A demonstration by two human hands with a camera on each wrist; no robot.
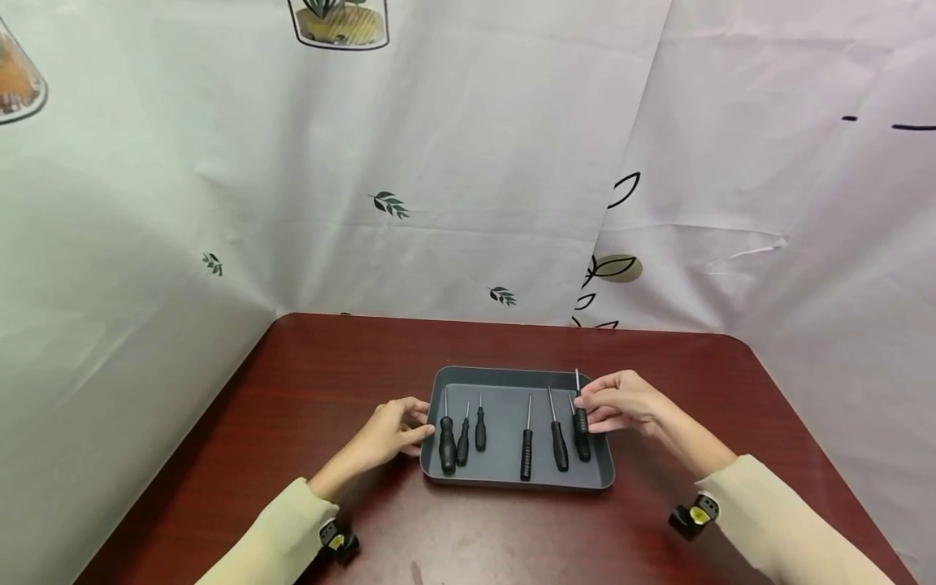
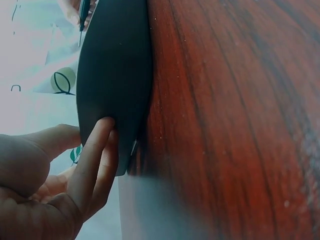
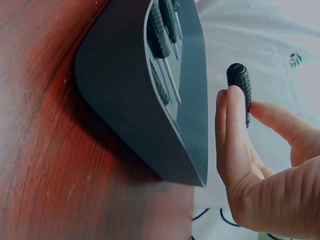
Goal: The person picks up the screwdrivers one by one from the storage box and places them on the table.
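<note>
A dark grey tray (image 1: 504,483) lies on the table with several black-handled screwdrivers in it. My left hand (image 1: 395,431) holds the tray's left edge, its thumb at the rim and its fingers against the outer wall (image 2: 115,75). Over the tray's right side, my right hand (image 1: 621,402) pinches a screwdriver (image 1: 581,418) by its black handle, shaft pointing away from me. In the right wrist view, the ribbed end of this screwdriver (image 3: 238,75) shows between thumb and fingers, above the rim. Just below it in the head view, another screwdriver (image 1: 582,447) is partly covered.
Three screwdrivers, one thick-handled (image 1: 448,447), lie at the tray's left. One (image 1: 526,455) lies near the middle and another (image 1: 559,447) right of it. The reddish-brown table (image 1: 351,349) extends around the tray. A white printed curtain (image 1: 475,162) hangs behind.
</note>
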